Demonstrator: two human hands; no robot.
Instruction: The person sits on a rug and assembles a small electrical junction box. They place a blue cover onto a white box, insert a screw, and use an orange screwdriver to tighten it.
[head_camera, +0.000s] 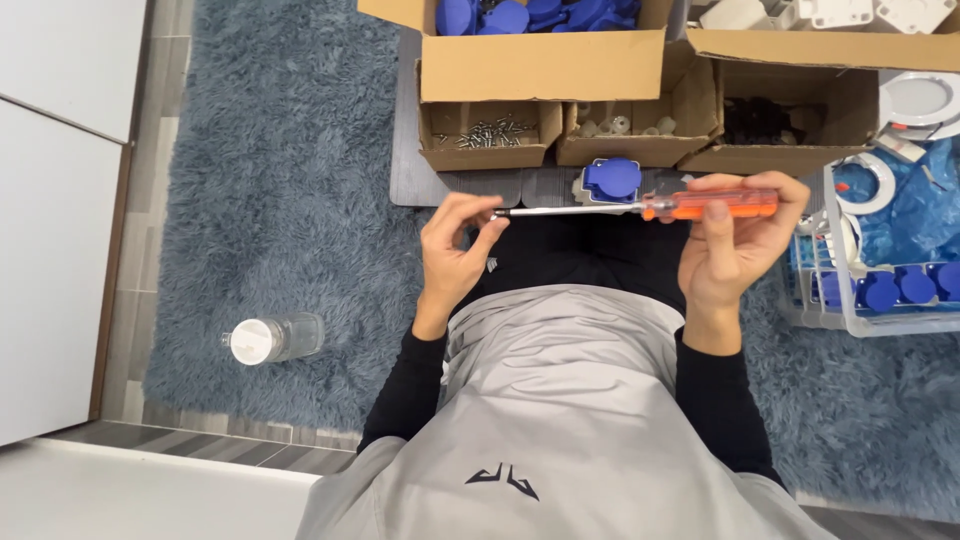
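Note:
My right hand (735, 240) grips the orange handle of a screwdriver (700, 206), which lies level across my lap with its metal shaft pointing left. The fingertips of my left hand (455, 250) pinch at the shaft's tip; whether a screw sits between them is too small to tell. Just behind the shaft, a grey socket part with a round blue lid (610, 182) rests on the floor mat.
Open cardboard boxes stand ahead: one with screws (487, 132), one with small pale parts (625, 128), one with black parts (765, 122), a bigger one of blue lids (530, 18). A clear crate (870, 290) of blue pieces sits right. A plastic bottle (272, 338) lies left on the blue rug.

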